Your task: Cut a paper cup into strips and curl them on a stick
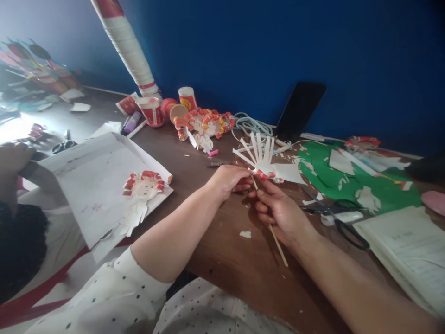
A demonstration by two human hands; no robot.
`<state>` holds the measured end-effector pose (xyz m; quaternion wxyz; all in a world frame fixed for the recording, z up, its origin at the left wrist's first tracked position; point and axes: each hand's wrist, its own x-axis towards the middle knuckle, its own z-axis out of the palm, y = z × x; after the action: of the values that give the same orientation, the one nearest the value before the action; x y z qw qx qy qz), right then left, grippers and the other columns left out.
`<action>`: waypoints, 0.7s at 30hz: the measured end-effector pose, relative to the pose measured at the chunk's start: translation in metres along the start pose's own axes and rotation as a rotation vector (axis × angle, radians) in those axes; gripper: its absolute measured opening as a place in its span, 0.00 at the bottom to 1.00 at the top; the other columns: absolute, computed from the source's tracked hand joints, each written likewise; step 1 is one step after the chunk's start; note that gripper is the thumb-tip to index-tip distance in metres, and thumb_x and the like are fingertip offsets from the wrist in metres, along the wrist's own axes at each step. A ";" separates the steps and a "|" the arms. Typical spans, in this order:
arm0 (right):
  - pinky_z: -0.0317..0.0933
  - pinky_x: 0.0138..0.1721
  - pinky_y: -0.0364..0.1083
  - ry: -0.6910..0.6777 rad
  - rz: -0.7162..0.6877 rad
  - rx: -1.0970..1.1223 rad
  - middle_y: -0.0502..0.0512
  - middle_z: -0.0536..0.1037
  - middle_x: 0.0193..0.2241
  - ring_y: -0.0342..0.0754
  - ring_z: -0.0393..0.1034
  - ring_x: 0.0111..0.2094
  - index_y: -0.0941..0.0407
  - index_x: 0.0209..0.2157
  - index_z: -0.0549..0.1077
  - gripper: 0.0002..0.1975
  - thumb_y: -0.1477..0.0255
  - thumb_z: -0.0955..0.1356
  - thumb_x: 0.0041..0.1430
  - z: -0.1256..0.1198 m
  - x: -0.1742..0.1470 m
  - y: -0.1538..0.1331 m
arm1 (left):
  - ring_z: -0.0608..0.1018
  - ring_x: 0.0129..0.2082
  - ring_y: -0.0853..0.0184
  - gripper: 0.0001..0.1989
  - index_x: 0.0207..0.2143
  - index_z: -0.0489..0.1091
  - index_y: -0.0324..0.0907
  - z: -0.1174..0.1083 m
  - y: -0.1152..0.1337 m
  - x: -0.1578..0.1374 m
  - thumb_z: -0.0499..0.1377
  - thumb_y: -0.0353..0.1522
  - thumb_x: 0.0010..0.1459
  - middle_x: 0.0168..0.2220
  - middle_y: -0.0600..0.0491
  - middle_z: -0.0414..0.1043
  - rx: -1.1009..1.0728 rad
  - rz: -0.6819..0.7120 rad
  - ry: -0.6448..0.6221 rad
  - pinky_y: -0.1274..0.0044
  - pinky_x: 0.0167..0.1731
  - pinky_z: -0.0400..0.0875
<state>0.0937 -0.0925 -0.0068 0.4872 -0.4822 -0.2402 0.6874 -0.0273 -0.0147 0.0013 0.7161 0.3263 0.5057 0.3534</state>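
Note:
A paper cup cut into strips (pixel 264 160) fans out above my hands, its white strips spread upward and some red-and-white ones rolled into curls along the near side. My left hand (pixel 234 180) is closed, pinching at the curled edge where a thin wooden stick (pixel 279 246) meets the paper. Wrapped round that stick, the fingers of my right hand (pixel 280 208) sit just below the curls. The stick slants down toward me, and its lower end sticks out free. Which strip lies between my left fingertips is partly hidden.
Finished curled-paper figures (pixel 205 125) and paper cups (pixel 151 111) stand at the back. Another curled figure (pixel 144 185) lies on a white envelope (pixel 83 176). Scissors (pixel 347 222), a green sheet (pixel 323 176) and a notebook (pixel 406 250) are right; a phone (pixel 301 109) leans on the wall. Someone's arm (pixel 14 162) shows left.

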 end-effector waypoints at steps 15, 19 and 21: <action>0.40 0.11 0.31 -0.004 0.051 0.084 0.51 0.70 0.30 0.32 0.54 0.19 0.59 0.40 0.72 0.11 0.77 0.68 0.52 -0.001 0.001 -0.002 | 0.58 0.12 0.81 0.08 0.19 0.67 0.37 -0.001 -0.010 0.008 0.62 0.27 0.49 0.15 0.59 0.59 0.124 0.063 0.083 0.83 0.14 0.45; 0.41 0.12 0.31 -0.009 0.055 0.108 0.51 0.70 0.29 0.32 0.54 0.19 0.60 0.40 0.72 0.11 0.78 0.68 0.52 0.000 0.001 -0.002 | 0.57 0.11 0.81 0.10 0.19 0.65 0.38 0.001 -0.009 0.007 0.62 0.27 0.49 0.14 0.60 0.58 0.114 0.061 0.089 0.83 0.14 0.45; 0.42 0.12 0.31 -0.018 0.057 0.120 0.51 0.70 0.29 0.32 0.53 0.19 0.60 0.39 0.72 0.11 0.78 0.69 0.51 0.001 0.001 -0.002 | 0.56 0.11 0.81 0.11 0.18 0.63 0.38 0.002 -0.008 0.006 0.62 0.27 0.49 0.14 0.60 0.58 0.123 0.057 0.097 0.82 0.14 0.45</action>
<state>0.0934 -0.0905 -0.0049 0.4934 -0.4526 -0.1889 0.7184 -0.0225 -0.0148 -0.0078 0.6589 0.3664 0.5512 0.3574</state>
